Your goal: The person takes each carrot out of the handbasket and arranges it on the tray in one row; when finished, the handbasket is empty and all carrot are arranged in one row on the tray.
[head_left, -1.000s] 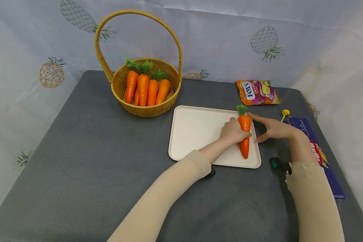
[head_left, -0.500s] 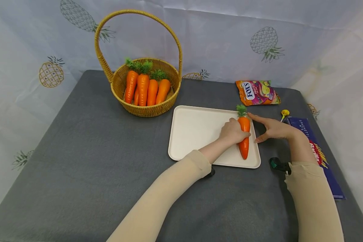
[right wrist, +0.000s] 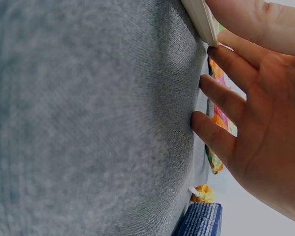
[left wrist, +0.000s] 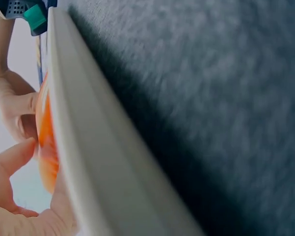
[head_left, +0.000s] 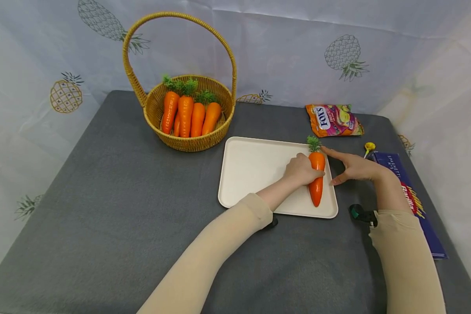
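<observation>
A toy carrot (head_left: 316,187) with a green tuft lies lengthwise along the right side of a cream tray (head_left: 255,152). My left hand (head_left: 299,170) grips it at the middle, the thumb reaching across its right side. Part of the carrot is hidden by that hand; in the left wrist view its orange side (left wrist: 47,142) shows beyond the tray's wall. At the tray's right rim is my right hand (head_left: 357,167), fingers spread. In the right wrist view its thumb and index finger are at the tray's corner (right wrist: 202,22), and other fingertips touch the grey tabletop.
A wicker basket (head_left: 192,145) with a tall handle holds several carrots at the back left. A candy bag (head_left: 335,120) lies behind the tray. To the right are a yellow lollipop (head_left: 370,146) and a blue spaghetti box (head_left: 429,231), partly hidden by the right arm.
Almost nothing differs. The carrot has shifted very slightly toward the near side under my left hand; my right hand stays at the rim.
</observation>
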### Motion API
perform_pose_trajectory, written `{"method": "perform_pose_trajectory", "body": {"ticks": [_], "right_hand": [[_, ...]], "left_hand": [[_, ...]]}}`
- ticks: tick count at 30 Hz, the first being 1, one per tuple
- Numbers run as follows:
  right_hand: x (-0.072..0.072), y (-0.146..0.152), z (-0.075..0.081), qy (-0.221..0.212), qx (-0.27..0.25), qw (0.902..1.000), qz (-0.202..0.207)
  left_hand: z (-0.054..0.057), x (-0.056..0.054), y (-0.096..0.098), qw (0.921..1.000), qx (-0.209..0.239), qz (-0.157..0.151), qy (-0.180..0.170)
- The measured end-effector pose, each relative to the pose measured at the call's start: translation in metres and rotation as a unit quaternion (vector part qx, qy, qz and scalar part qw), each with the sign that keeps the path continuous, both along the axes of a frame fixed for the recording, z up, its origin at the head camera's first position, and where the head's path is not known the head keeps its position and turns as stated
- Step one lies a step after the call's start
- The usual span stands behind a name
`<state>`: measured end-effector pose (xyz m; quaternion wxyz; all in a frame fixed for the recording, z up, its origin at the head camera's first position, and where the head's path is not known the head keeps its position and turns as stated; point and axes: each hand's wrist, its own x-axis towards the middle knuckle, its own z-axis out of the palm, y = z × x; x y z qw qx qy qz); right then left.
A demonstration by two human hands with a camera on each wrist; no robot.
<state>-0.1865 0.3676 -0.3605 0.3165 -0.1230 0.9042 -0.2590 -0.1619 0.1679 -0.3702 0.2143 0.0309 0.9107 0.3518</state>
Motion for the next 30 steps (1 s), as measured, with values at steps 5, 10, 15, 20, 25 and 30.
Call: {"method": "perform_pose_trajectory", "body": {"ticks": [5,10,15,20,25,30], "right_hand": [[0.001,0.0,0.0,-0.001,0.0,1.0,0.0],[0.0,0.001,-0.001,0.003,0.003,1.0,0.004],[-0.001,0.001,-0.001,0.009,0.003,0.9999,0.008],[-0.001,0.001,-0.001,0.006,0.004,0.9999,0.008],[-0.001,0.001,-0.002,0.003,0.008,0.9999,0.006],[-0.001,0.001,-0.002,0.0,0.011,0.9999,0.003]], "left_hand": [[0.001,-0.003,-0.006,0.9996,0.028,-0.01,-0.003],[0.003,-0.006,-0.013,0.9991,0.037,-0.022,0.005],[0.009,-0.007,-0.017,0.9987,0.031,-0.031,0.026],[0.019,-0.009,-0.02,0.9976,0.003,-0.047,0.051],[0.028,-0.01,-0.025,0.9965,0.0,-0.054,0.063],[0.038,-0.012,-0.036,0.9957,0.021,-0.059,0.068]]}}
